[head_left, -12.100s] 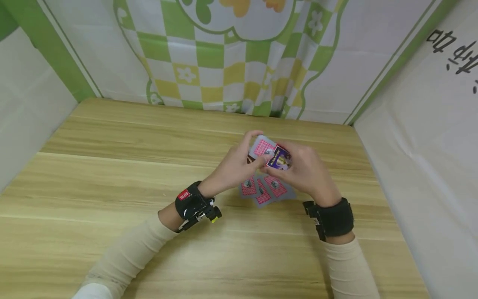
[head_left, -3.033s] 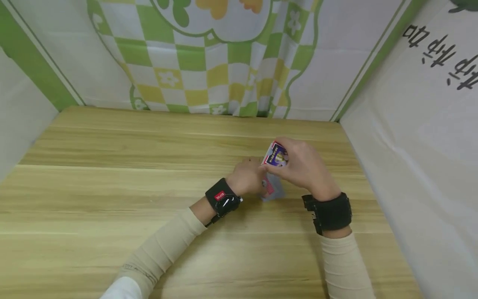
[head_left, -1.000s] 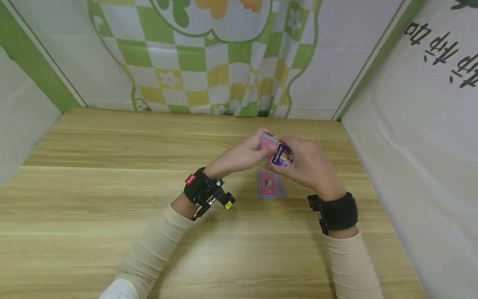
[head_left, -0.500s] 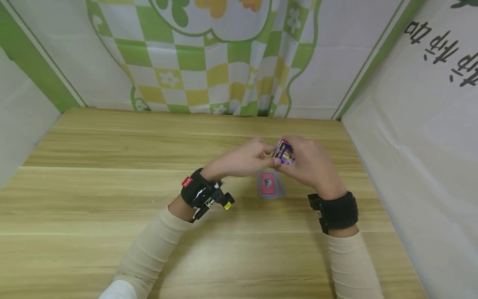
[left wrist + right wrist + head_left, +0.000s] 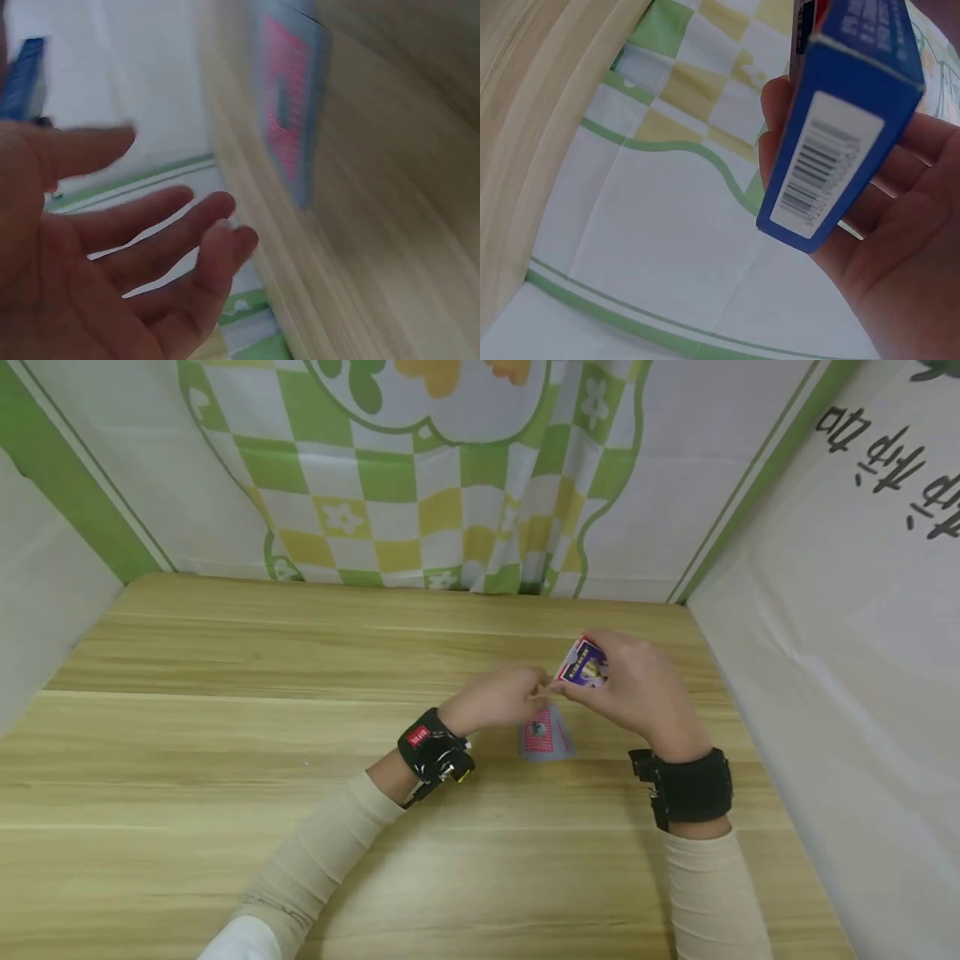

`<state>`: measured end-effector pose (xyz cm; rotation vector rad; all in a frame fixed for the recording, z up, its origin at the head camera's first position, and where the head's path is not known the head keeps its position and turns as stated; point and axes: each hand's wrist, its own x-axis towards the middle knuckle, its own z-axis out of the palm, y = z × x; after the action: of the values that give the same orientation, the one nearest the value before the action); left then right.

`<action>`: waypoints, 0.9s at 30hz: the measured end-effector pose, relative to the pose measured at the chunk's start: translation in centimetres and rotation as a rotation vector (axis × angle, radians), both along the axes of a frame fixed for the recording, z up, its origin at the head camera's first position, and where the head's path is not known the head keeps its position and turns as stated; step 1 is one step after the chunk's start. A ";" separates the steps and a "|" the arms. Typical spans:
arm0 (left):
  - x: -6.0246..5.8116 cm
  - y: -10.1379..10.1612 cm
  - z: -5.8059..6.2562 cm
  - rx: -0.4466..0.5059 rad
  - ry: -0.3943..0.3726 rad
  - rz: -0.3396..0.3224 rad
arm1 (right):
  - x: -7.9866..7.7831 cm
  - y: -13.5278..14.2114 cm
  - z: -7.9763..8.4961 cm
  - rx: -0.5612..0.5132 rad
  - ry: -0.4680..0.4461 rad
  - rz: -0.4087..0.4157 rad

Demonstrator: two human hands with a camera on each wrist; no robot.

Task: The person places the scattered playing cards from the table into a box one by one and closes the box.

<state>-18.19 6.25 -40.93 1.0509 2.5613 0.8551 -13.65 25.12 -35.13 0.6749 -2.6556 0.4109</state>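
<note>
In the head view, my right hand (image 5: 648,697) holds a small blue-and-purple playing card box (image 5: 585,664) above the table, tilted. The right wrist view shows the barcode end of that box (image 5: 28,79) no more than as a blur at the left wrist's edge, while the right wrist view has the barcode label (image 5: 817,169) facing the camera. My left hand (image 5: 498,697) hovers just left of the box, its fingers (image 5: 161,247) loosely bent and thumb apart, with nothing between them. Below it, a few red-backed playing cards (image 5: 538,739) lie overlapping, face down; the left hand partly covers them in the head view.
The wooden table (image 5: 262,760) runs up to a green-and-white checked curtain (image 5: 420,477) at the back. A white wall sheet (image 5: 832,677) with black writing stands on the right, and another white sheet (image 5: 45,577) on the left.
One second ago, my left hand held red-backed cards at the box's end; those no longer show there. The left hand has since come away and lower. Fewer cards lie on the table than 12 seconds ago.
</note>
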 end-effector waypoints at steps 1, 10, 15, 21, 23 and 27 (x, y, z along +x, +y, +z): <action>0.1 0.2 -0.4 -0.070 0.047 -0.008 | 0.0 -0.1 0.0 -0.003 0.000 0.008; 1.7 0.8 -1.7 -0.281 0.155 -0.040 | 0.0 -0.7 -0.2 -0.014 -0.046 0.034; 2.0 1.0 -1.5 -0.261 0.186 -0.026 | 0.0 -0.8 -0.2 -0.018 -0.055 0.034; 2.1 1.1 -1.6 -0.310 0.245 -0.016 | 0.1 -0.9 -0.3 -0.013 -0.052 0.041; 2.1 1.0 -1.7 -0.309 0.244 -0.011 | 0.1 -0.9 -0.4 -0.011 -0.048 0.042; 2.3 0.9 -1.8 -0.299 0.236 0.007 | 0.1 -1.2 -0.5 -0.006 -0.045 0.049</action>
<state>-15.91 7.19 -42.74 1.1037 2.7708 0.3472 -13.55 23.97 -35.62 0.7387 -2.6837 0.4528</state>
